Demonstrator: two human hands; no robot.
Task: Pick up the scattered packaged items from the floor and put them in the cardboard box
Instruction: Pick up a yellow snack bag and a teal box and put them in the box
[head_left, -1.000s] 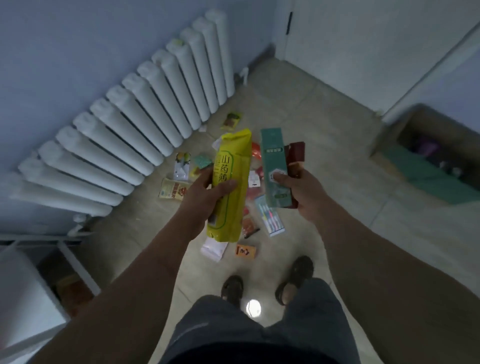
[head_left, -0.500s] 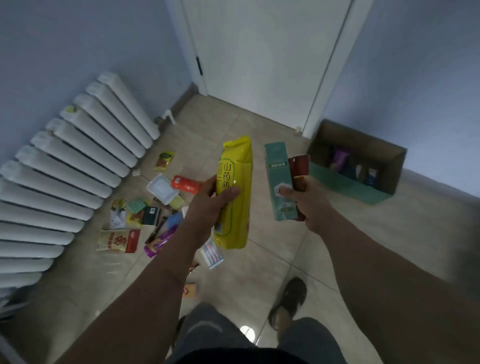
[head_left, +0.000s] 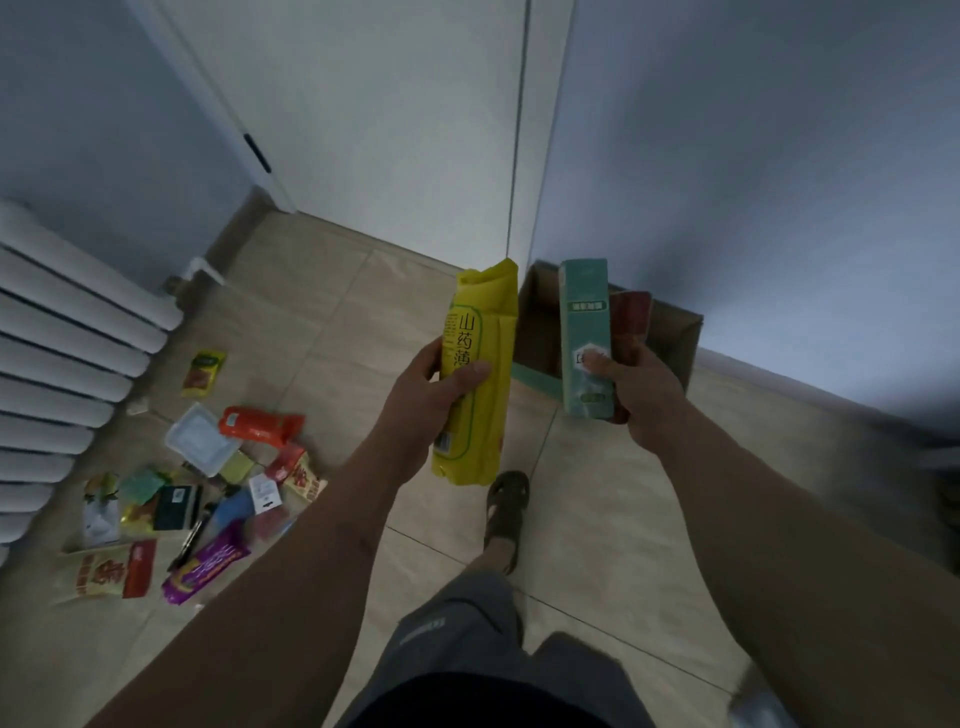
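My left hand (head_left: 421, 400) grips a tall yellow snack packet (head_left: 480, 374), held upright. My right hand (head_left: 641, 395) holds a teal green box (head_left: 584, 332) upright with a dark red packet (head_left: 629, 317) behind it. The open cardboard box (head_left: 675, 332) stands on the floor against the blue wall, straight behind both held items, which hide most of it. Several packaged items lie scattered on the floor at the lower left, among them an orange packet (head_left: 260, 426), a clear plastic tray (head_left: 200, 439) and a purple packet (head_left: 205, 564).
A white radiator (head_left: 67, 374) runs along the left wall. A white door (head_left: 395, 119) stands shut ahead. My sandalled foot (head_left: 506, 501) is stepping on the beige floor tiles (head_left: 322, 322) towards the cardboard box.
The view has swung right and moved forward. The cardboard box now lies straight behind my hands, and the scattered items have slid to the lower left. Both hands keep their items.
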